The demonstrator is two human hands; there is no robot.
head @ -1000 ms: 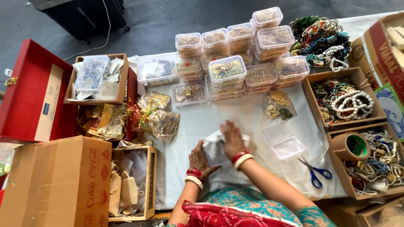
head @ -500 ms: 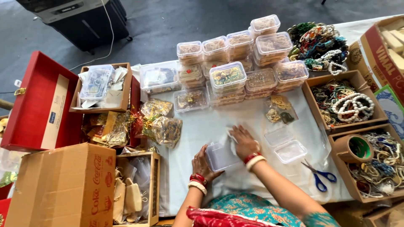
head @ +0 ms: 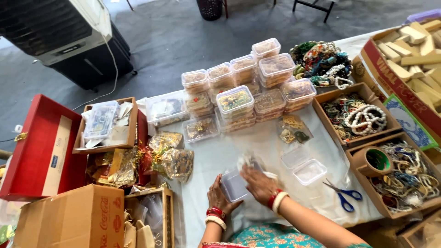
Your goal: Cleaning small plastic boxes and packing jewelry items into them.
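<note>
Since the earlier frames, both hands are shifting nearer my body, the small clear plastic box (head: 234, 186) coming with them. Left hand (head: 219, 196) is cupping that box, fingers curled against its near side. Right hand (head: 258, 183) is pressing over its far edge, fingers together, blurred. Just beyond my right fingers, an empty clear tub (head: 310, 171) is lying; farther right, blue-handled scissors (head: 345, 196).

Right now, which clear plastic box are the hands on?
The small clear box at the table's near edge, gripped by the left hand; the others sit stacked or untouched.
</note>
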